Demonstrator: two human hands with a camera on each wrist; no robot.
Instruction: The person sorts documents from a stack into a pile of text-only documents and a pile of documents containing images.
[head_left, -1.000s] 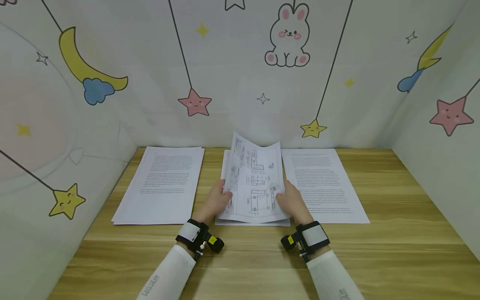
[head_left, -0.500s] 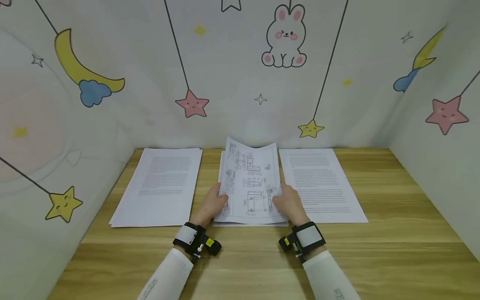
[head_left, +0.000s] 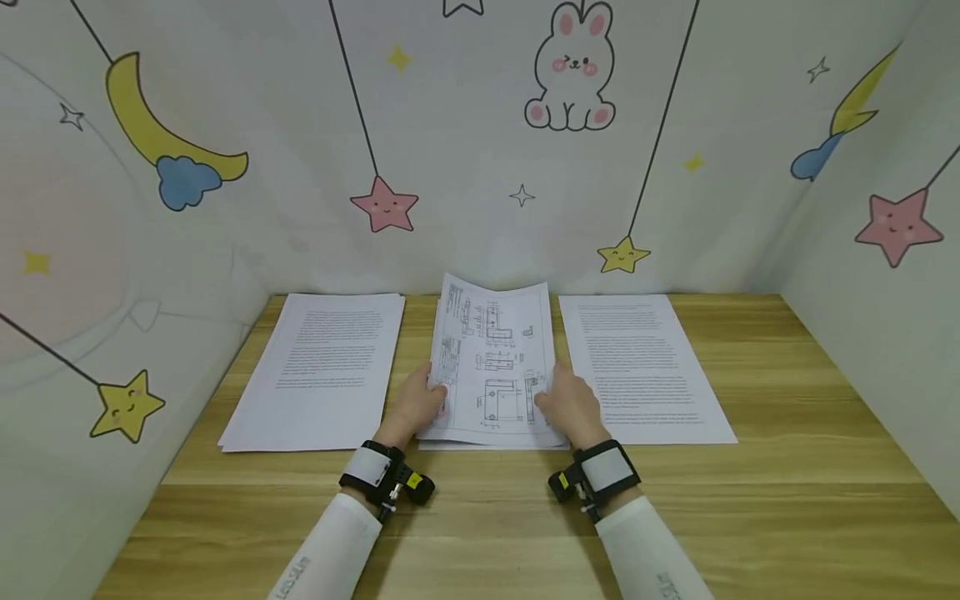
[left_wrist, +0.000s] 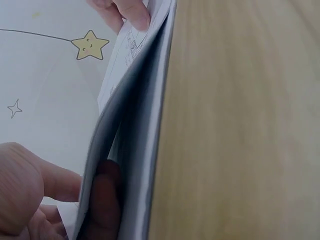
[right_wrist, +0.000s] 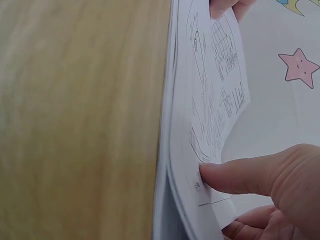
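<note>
In the head view a printed sheet with technical line drawings (head_left: 504,333) lies at the middle, its far edge curving upward. My left hand (head_left: 415,404) holds its left side, thumb on top; the left wrist view shows fingers (left_wrist: 104,200) tucked beneath the paper. On the opposite side my right hand (head_left: 573,406) pinches the sheet, its thumb (right_wrist: 235,175) pressing the printed face in the right wrist view. More paper (left_wrist: 149,155) lies below the lifted sheet, with a dark gap between them.
A stack of text pages (head_left: 322,417) lies to the left, and another text page (head_left: 637,367) to the right. All rest on a wood-grain table (head_left: 480,533). Behind stands a white wall covering (head_left: 465,150) with cartoon stars and a rabbit.
Both hands have shifted slightly left together with the drawing sheet, which now sits farther from the right text page. Both grips stay the same.
</note>
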